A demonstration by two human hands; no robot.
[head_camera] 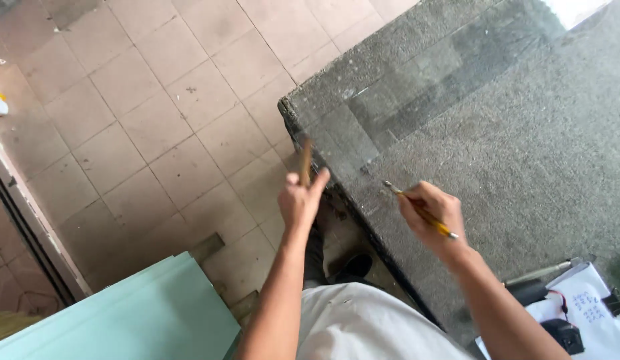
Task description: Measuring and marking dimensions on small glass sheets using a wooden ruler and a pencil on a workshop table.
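Hands: right holds glass cutter, tip up-left.

Brown strip above the left hand blurs (kind unclear)

Floor: square tiles in a dull pinkish beige, set on a diagonal to the view, with dark grout lines and a few small stains.
Table: a large top covered in grey, carpet-like material, filling the right side; its corner points toward the upper left, and a darker rectangular patch shows near that corner.
Sheets: pale green flat panels lying stacked at the lower left, over wooden blocks.
Door track: a dark metal rail with a pale frame running along the left edge.
Light: soft daylight, even, brightest at the upper right corner.
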